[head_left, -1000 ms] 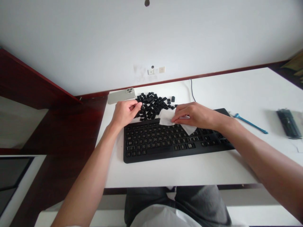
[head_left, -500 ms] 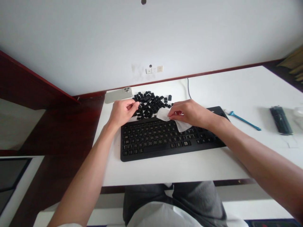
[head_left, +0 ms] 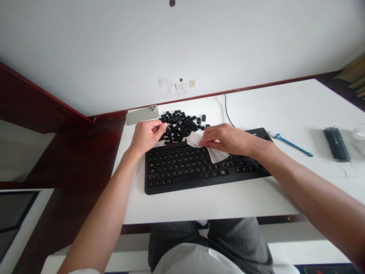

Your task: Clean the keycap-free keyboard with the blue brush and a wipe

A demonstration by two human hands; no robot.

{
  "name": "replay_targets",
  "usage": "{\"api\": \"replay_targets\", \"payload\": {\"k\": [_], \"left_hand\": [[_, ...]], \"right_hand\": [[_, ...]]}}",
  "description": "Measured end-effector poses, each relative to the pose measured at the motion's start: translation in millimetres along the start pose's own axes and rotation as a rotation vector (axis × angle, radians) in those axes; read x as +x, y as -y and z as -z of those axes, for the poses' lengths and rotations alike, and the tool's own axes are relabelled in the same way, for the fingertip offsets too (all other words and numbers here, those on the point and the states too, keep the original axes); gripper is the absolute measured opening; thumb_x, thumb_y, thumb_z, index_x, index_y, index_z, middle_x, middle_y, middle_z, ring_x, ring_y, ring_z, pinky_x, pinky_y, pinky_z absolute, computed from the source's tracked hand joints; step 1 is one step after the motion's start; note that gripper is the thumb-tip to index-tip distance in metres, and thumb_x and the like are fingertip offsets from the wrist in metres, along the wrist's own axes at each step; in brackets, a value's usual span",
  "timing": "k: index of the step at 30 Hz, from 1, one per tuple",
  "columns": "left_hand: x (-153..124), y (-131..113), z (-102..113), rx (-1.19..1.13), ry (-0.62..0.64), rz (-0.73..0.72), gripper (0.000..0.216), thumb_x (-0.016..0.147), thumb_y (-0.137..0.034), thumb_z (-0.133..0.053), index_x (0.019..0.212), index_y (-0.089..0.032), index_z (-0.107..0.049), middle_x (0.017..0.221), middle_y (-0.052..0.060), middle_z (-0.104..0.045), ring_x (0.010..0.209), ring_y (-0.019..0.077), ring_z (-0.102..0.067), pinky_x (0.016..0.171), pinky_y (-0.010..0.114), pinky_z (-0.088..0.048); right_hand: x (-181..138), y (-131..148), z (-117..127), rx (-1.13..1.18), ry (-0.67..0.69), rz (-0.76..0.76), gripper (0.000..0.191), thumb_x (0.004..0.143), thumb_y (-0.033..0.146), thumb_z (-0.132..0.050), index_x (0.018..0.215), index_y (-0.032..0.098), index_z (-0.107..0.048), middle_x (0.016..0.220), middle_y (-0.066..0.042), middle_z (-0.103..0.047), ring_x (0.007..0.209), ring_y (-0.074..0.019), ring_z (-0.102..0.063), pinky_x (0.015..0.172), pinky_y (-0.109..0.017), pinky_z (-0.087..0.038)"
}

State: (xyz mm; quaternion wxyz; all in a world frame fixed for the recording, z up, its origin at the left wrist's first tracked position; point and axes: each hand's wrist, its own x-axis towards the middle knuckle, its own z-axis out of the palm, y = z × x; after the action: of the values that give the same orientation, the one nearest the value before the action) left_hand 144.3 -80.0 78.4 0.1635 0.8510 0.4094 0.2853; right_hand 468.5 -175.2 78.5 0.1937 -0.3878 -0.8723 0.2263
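R hand (head_left: 219,137) has a thin white tissue (head_left: 217,155) pinched, 12 o'clock on the long black plastic keyboard (head_left: 186,175). L hand (head_left: 146,136)'s at its 10, fingers together, can't tell from here if holding smth; small black keycaps (head_left: 181,125) @ 11.

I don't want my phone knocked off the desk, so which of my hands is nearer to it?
Left: your left hand is just on the near side of the phone. Your right hand is farther off to its right, at the keyboard.

1 head cam, fwd/down
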Motion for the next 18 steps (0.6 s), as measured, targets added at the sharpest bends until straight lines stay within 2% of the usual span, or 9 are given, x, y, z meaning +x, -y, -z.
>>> {"api": "replay_targets", "payload": {"k": [3, 8, 10, 18], "left_hand": [[0.2, -0.5, 0.5, 0.005, -0.003, -0.002, 0.045, 0.102, -0.045, -0.063, 0.068, -0.017, -0.072, 0.052, -0.003, -0.045, 0.053, 0.0115, -0.038, 0.058, 0.029, -0.028], [0.7, -2.3, 0.5, 0.013, 0.001, -0.001, 0.045, 0.102, -0.046, -0.062, 0.067, -0.018, -0.071, 0.051, -0.003, -0.043, 0.054, 0.0123, -0.039, 0.058, 0.030, -0.028], [0.7, -2.3, 0.4, 0.013, 0.004, 0.001, 0.045, 0.102, -0.046, -0.062, 0.067, -0.018, -0.071, 0.051, -0.003, -0.043, 0.054, 0.0124, -0.039, 0.058, 0.030, -0.028], [0.4, -4.4, 3.1, 0.011, -0.010, 0.000, 0.044, 0.102, -0.045, -0.063, 0.070, -0.018, -0.074, 0.051, -0.003, -0.047, 0.054, 0.0121, -0.041, 0.058, 0.030, -0.028]], "right_hand": [[-2.7, -3.8, 5.7, 0.017, 0.061, -0.036, 0.024, 0.106, 0.027, -0.064, 0.110, 0.023, -0.087, 0.107, -0.005, -0.083, 0.089, -0.0176, -0.076, 0.078, -0.029, -0.056], [0.6, 0.6, -0.4, 0.010, -0.012, 0.004, 0.027, 0.108, 0.025, -0.060, 0.109, 0.022, -0.087, 0.105, -0.007, -0.081, 0.089, -0.0180, -0.075, 0.081, -0.030, -0.055], [1.6, 2.9, -1.5, 0.016, 0.001, 0.003, 0.029, 0.108, 0.023, -0.058, 0.112, 0.022, -0.087, 0.106, -0.008, -0.081, 0.089, -0.0178, -0.075, 0.081, -0.031, -0.055], [-14.2, -9.7, 33.4, 0.009, 0.171, -0.239, 0.025, 0.101, 0.034, -0.066, 0.108, 0.029, -0.089, 0.106, -0.003, -0.084, 0.084, -0.0175, -0.075, 0.072, -0.031, -0.054]]}}
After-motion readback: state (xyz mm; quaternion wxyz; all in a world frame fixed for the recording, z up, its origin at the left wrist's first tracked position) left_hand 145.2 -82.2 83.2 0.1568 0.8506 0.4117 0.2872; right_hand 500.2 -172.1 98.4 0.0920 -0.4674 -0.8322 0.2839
